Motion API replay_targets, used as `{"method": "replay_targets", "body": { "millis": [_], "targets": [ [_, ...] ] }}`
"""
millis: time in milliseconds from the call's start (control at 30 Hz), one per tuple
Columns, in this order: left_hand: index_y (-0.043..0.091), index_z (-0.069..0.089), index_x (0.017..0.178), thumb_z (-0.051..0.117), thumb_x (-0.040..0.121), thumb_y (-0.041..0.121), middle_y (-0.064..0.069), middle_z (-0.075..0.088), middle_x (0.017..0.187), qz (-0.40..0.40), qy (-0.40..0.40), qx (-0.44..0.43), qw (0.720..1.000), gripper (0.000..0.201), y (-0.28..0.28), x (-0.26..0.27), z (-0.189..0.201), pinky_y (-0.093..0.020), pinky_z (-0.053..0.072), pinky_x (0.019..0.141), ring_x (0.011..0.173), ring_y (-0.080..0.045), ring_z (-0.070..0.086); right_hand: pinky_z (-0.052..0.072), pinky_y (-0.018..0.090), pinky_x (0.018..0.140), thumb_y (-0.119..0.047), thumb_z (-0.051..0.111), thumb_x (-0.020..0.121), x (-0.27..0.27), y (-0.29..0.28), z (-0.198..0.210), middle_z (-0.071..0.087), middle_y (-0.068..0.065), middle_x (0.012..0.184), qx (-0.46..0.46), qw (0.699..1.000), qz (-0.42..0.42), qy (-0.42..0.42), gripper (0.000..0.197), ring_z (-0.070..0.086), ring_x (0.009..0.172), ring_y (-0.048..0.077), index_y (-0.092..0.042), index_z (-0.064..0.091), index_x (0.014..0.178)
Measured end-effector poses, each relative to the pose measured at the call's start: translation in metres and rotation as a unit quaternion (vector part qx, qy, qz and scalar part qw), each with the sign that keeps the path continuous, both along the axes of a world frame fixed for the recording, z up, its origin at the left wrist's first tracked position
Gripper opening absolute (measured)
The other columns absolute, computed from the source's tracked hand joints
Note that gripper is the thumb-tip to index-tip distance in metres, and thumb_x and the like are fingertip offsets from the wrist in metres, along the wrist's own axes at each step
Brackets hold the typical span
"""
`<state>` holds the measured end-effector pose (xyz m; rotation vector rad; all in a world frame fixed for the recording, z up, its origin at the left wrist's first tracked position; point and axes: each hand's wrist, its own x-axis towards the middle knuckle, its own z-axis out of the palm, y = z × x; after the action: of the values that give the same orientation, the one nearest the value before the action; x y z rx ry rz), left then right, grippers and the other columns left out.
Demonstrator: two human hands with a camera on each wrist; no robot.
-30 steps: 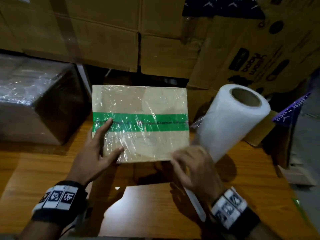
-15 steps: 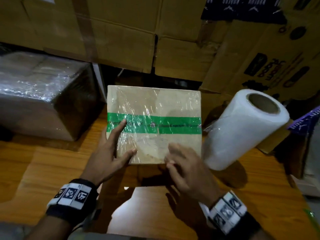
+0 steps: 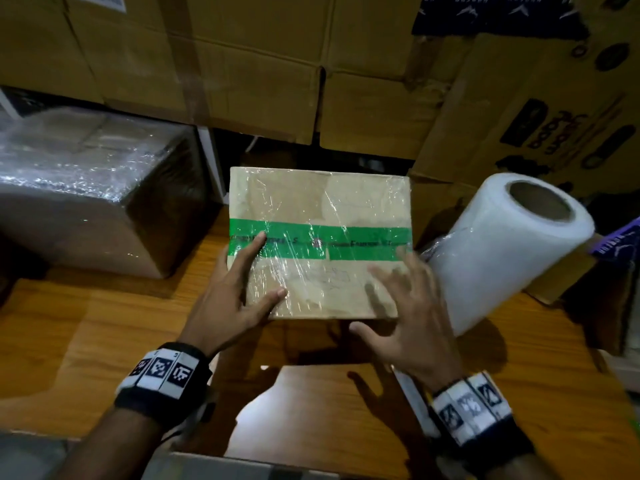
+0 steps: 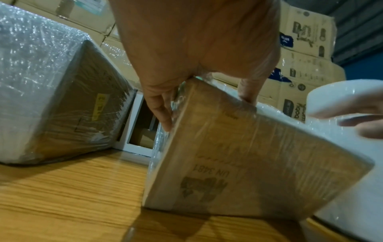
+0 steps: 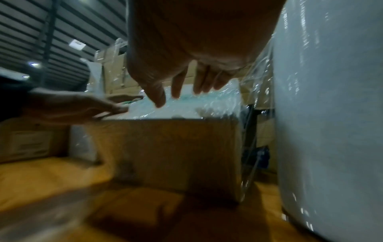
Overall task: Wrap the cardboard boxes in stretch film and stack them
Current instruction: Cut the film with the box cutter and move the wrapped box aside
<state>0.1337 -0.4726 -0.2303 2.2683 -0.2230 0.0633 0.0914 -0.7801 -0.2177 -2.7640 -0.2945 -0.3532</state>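
A small cardboard box [image 3: 322, 202] with a green tape band sits on the wooden table [image 3: 86, 341], covered in stretch film. My left hand [image 3: 268, 266] rests on its near-left corner, index finger straight along the green tape and thumb on top by the front edge. In the left wrist view another finger [image 4: 163, 114] runs down the box's left side. My right hand [image 3: 384, 296] is over the near-right corner with fingers spread and blurred, holding nothing. The white stretch film roll [image 3: 512, 251] stands just right of the box, with loose film [image 5: 254, 98] between them.
A larger film-wrapped box [image 3: 86, 188] stands on the table at the left. Stacked cardboard cartons [image 3: 263, 71] form a wall close behind. Printed cartons [image 3: 554, 126] lean at the back right behind the roll. Another carton edge [image 3: 242, 469] shows at the near edge.
My right hand has risen from the box's front edge to over its near-right corner, and its fingers have spread. The left hand has kept its place on the near-left corner.
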Motion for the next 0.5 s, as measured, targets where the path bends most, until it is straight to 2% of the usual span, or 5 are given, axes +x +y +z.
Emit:
{"method": "replay_targets", "body": {
  "millis": [67, 100, 233, 367, 500],
  "targets": [
    [0.064, 0.01, 0.155, 0.072, 0.084, 0.065, -0.012, 0.017, 0.168, -0.007, 0.003, 0.015, 1.0, 0.095, 0.0, 0.0, 0.003, -0.069, 0.04, 0.111, 0.153, -0.038, 0.027, 0.005, 0.062, 0.125, -0.074, 0.08, 0.066, 0.016, -0.001, 0.001, -0.029, 0.01, 0.168, -0.06, 0.995, -0.022, 0.081, 0.123, -0.021, 0.156, 0.034, -0.048, 0.01, 0.163],
    [0.063, 0.01, 0.156, 0.071, 0.083, 0.067, -0.01, 0.008, 0.171, -0.012, 0.001, 0.032, 0.999, 0.094, 0.001, 0.0, 0.004, -0.07, 0.036, 0.113, 0.155, -0.038, 0.02, 0.009, 0.064, 0.125, -0.065, 0.085, 0.068, 0.02, -0.001, -0.004, -0.039, 0.007, 0.164, -0.057, 0.994, -0.018, 0.094, 0.125, -0.027, 0.155, 0.032, -0.049, 0.004, 0.163],
    [0.049, 0.039, 0.151, 0.066, 0.079, 0.072, -0.003, -0.02, 0.171, 0.003, -0.055, 0.11, 0.992, 0.081, 0.014, 0.003, 0.029, -0.053, 0.021, 0.124, 0.154, -0.026, -0.001, 0.041, 0.054, 0.112, -0.012, 0.084, 0.078, 0.015, 0.0, -0.019, -0.031, -0.003, 0.168, 0.017, 0.999, -0.031, 0.032, 0.106, -0.016, 0.158, 0.028, -0.048, 0.027, 0.159],
    [0.033, 0.041, 0.154, 0.04, 0.097, 0.073, -0.012, -0.005, 0.173, -0.025, -0.232, 0.24, 0.942, 0.07, 0.007, 0.026, 0.072, -0.056, 0.013, 0.127, 0.159, -0.034, 0.003, 0.056, 0.037, 0.095, -0.005, 0.083, 0.077, 0.008, -0.002, -0.021, -0.028, -0.005, 0.169, 0.023, 0.999, -0.026, 0.03, 0.101, -0.011, 0.159, 0.029, -0.048, 0.036, 0.156],
    [0.024, 0.016, 0.166, 0.022, 0.102, 0.071, -0.015, -0.003, 0.173, -0.147, -0.238, 0.37, 0.886, 0.079, -0.024, 0.063, 0.063, -0.058, 0.012, 0.127, 0.16, -0.034, -0.004, 0.05, 0.049, 0.105, -0.01, 0.085, 0.078, 0.009, -0.002, -0.02, -0.029, -0.007, 0.169, 0.03, 0.998, -0.033, 0.041, 0.098, -0.01, 0.159, 0.028, -0.049, 0.037, 0.154]
  ]
}}
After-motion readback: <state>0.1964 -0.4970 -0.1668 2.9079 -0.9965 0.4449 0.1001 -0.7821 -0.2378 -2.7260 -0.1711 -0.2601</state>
